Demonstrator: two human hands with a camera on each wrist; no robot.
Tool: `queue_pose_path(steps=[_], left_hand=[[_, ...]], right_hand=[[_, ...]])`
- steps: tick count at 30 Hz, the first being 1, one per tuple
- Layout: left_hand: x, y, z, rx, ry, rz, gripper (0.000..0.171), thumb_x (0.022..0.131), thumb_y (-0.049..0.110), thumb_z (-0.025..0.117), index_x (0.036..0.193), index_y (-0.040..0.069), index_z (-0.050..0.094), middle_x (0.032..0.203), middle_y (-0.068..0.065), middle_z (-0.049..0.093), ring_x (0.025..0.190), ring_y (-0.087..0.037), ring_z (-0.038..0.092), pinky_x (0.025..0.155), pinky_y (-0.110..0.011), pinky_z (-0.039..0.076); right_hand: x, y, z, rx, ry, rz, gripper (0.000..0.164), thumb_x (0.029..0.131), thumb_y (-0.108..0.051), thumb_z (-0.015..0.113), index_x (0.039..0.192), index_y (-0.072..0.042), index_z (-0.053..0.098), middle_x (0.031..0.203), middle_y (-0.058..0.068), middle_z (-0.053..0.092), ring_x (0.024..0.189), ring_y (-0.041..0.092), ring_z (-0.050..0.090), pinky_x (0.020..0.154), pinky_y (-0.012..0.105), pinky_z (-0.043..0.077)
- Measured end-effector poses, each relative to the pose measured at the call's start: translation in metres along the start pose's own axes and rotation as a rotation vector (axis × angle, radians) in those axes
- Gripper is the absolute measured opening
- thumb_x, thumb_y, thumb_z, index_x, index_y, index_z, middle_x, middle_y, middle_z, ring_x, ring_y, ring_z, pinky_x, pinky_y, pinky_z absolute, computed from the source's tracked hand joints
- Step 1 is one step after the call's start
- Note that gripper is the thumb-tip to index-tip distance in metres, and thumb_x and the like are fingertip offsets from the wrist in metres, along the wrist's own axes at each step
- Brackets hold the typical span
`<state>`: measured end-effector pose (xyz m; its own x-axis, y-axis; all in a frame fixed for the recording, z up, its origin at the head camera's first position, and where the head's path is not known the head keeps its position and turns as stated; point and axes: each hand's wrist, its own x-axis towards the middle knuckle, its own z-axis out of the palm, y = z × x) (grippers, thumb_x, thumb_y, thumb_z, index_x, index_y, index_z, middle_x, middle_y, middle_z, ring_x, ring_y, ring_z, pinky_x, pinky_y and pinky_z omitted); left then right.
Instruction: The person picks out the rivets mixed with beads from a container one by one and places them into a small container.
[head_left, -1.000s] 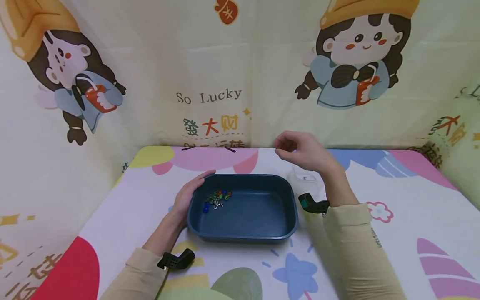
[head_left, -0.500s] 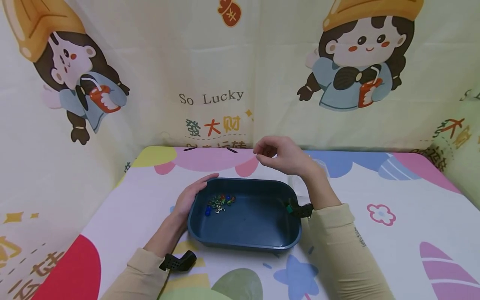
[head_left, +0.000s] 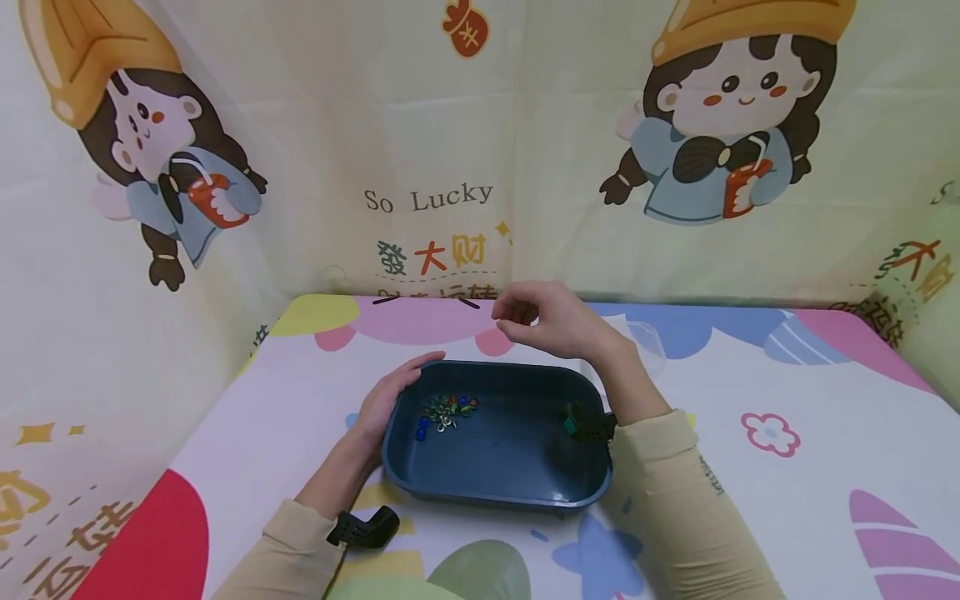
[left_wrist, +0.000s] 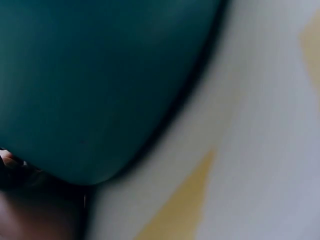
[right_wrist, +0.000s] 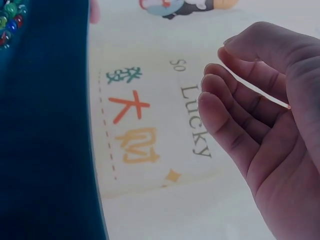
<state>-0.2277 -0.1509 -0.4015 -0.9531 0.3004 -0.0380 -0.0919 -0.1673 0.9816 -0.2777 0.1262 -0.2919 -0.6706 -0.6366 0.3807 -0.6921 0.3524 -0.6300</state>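
Starting at the bottom of the frame, what is nearest?

Two tan sleeves with turned-back cuffs, a small black device at each wrist.

And between them?

A dark blue basin in the centre, smooth and faintly glossy, rectangular with rounded corners and a thin rim. Toward its upper left lie small beads in a loose heap, green, red and blue, round and glassy in the right wrist view. Silvery pieces sit at the heap's lower edge.

How are the hands?

The left hand rests against the basin's left side, fingers extended along the upper left rim. The right hand hangs above the far rim, fingers loosely bent with space between them.

And farther off?

Partly hidden by the right wrist, see-through plastic of unclear shape, on a white tablecloth with flat pastel shapes. Behind, filling the upper frame, hangs a lightly creased cream backdrop printed with cartoon figures.
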Motion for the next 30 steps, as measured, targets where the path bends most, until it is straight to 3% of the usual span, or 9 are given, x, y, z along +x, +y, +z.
queue_pose_path(steps=[10,17,23,30], left_hand=[[-0.001,-0.001,-0.001,0.032,-0.020,0.037,0.046,0.110,0.024,0.028,0.150,0.009,0.044,0.148,-0.014,0.048,0.133,-0.032,0.046,0.110,-0.042,0.038],[0.001,0.000,0.000,0.070,-0.002,0.045,0.046,0.110,0.026,0.030,0.148,0.008,0.046,0.144,-0.014,0.052,0.130,-0.031,0.049,0.107,-0.037,0.041],[0.002,-0.001,0.000,0.073,-0.003,0.046,0.045,0.110,0.024,0.029,0.148,0.007,0.046,0.143,-0.016,0.052,0.130,-0.033,0.049,0.109,-0.041,0.039],[0.003,0.000,-0.001,0.060,-0.016,0.061,0.046,0.110,0.023,0.028,0.148,0.003,0.045,0.142,-0.020,0.052,0.128,-0.034,0.050,0.107,-0.038,0.042]], right_hand=[[0.005,0.004,0.011,0.023,-0.062,-0.025,0.006,0.092,-0.006,0.071,0.098,-0.008,0.070,0.084,-0.002,0.065,0.073,0.016,0.059,0.070,0.033,0.053],[0.009,0.009,0.025,-0.048,-0.124,-0.081,0.006,0.092,-0.006,0.071,0.096,-0.010,0.071,0.086,-0.005,0.064,0.071,0.011,0.058,0.071,0.030,0.053],[0.009,0.014,0.034,0.030,-0.148,-0.098,0.005,0.093,-0.005,0.070,0.098,-0.006,0.071,0.087,-0.003,0.066,0.073,0.012,0.060,0.073,0.031,0.055],[0.012,0.016,0.045,0.077,-0.207,-0.088,0.009,0.094,-0.007,0.069,0.101,-0.002,0.071,0.088,-0.002,0.067,0.075,0.014,0.060,0.074,0.031,0.055]])
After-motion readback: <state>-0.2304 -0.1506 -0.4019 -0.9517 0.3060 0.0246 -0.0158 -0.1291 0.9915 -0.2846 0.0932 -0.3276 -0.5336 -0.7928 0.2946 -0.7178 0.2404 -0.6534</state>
